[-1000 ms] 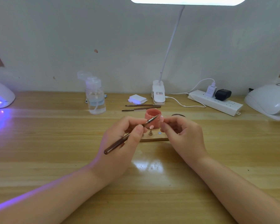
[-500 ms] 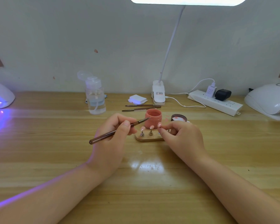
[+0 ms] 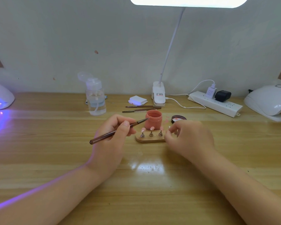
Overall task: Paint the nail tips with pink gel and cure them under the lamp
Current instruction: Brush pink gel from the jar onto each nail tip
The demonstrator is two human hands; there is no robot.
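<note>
A: Note the change. A second ago both hands met over the pot, brush tip on a nail tip pinched in the right hand (image 3: 189, 140). Now the stand (image 3: 150, 139) shows at frame centre, three pink nail tips (image 3: 152, 128) upright on their pegs.

B: And the right hand?

A: Blurred. Fingers curled at the stand's right end, by what looks like a fourth peg. Whether it pinches a tip or has let go, I cannot tell.

B: Left?

A: The left hand (image 3: 111, 137) grips the brush (image 3: 118, 131), bristles pointing at the open pink gel pot (image 3: 153, 119) just behind the stand.

B: Meaning?

A: Likely one tip painted and reseated; a reload next. The lit curing lamp (image 3: 0, 97) waits at far left, well apart.
</note>
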